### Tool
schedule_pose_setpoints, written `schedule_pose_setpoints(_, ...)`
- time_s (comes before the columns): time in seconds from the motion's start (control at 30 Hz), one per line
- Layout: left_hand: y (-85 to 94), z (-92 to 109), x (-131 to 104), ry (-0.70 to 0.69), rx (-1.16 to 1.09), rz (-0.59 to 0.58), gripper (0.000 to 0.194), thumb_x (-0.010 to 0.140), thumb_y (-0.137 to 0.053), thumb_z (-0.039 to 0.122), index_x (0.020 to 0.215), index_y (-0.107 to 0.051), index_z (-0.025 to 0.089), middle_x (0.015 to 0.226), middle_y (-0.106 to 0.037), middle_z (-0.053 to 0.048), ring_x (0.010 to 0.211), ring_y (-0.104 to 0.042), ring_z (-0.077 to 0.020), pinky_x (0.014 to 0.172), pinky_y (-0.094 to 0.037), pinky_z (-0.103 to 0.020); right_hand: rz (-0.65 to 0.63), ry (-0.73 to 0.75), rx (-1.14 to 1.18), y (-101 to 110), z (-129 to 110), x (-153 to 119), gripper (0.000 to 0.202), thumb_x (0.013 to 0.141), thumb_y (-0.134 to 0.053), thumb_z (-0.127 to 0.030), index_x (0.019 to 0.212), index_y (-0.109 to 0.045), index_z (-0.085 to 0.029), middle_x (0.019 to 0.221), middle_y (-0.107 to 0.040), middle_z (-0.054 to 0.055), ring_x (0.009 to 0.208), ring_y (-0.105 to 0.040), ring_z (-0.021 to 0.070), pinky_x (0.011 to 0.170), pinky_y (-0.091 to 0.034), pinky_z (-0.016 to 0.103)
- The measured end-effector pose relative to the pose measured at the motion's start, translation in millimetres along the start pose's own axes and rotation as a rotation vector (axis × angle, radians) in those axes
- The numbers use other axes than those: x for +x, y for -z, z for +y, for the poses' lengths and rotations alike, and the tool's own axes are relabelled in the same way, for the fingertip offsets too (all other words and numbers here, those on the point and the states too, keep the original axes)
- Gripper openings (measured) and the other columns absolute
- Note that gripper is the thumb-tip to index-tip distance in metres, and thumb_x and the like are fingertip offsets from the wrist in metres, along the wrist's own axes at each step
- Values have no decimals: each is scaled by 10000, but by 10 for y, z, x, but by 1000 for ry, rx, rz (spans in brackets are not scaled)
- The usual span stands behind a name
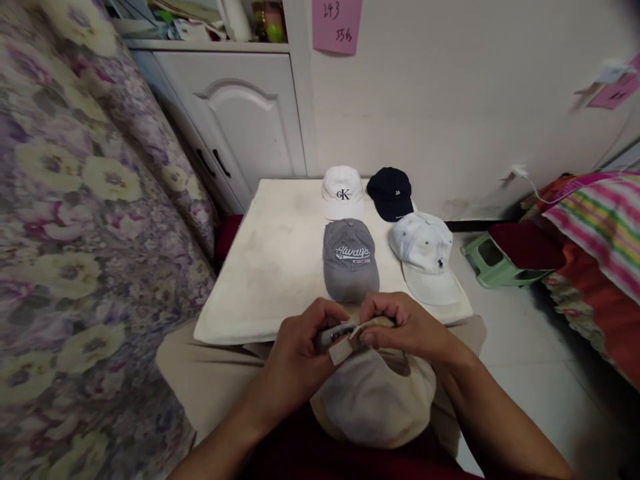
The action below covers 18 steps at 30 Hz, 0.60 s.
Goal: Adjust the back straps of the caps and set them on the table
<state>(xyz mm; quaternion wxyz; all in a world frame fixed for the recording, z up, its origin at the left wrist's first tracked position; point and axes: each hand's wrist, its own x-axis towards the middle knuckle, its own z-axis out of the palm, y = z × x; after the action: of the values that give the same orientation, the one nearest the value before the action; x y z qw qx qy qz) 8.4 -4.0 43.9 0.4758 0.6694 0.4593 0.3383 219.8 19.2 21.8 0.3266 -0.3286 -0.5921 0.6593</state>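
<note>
A beige baseball cap (375, 400) rests over my lap, its back strap and strap opening turned toward the table. My left hand (305, 347) pinches one end of the strap, near a small metal buckle. From the other side, my right hand (400, 327) grips the strap (343, 350) between thumb and fingers. Just beyond my hands lies a grey cap (351, 260) with white "Always" lettering. Behind it sits a white cap (343, 193) with black letters, beside a navy cap (391, 193). A pale blue cap (425, 257) is at the table's right side.
The low table (265, 267) has a cream cover. A flowered curtain (90, 233) hangs at the left, near a white cabinet (245, 113). To the right stand a green stool (493, 260) and a bed with a striped cover (605, 220). A pink note (337, 27) is on the wall.
</note>
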Motion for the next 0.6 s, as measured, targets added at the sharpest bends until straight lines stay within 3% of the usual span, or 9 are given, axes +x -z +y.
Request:
schedule_pose_setpoints(0.23,50,12,54,83,-50,-107,72,807,-702,222,851,-668,176,734,-645,15,665,-519,-127,593,-393,-215,1,34,-53,35,-20,-17,245,900,-678,-396,830,-638,-165,701,-647,-4,632,-551,108,596,-415,219)
schedule_pose_setpoints(0.43,46,-61,75,147,-125,-110,137,792,-720,274,781,-651,156,697,-591,19,637,-463,-116,570,-356,-218,-2,-7,-50,33,-22,-27,257,854,-728,-404,826,-631,-168,678,-596,-31,594,-497,95,550,-382,208)
schedule_pose_setpoints(0.6,39,-47,74,97,-85,-85,130,813,-701,288,790,-667,164,685,-597,23,635,-466,-117,570,-355,-217,10,-3,-94,3,-26,-6,230,812,-769,-372,843,-651,-176,714,-605,-36,628,-507,99,575,-394,211)
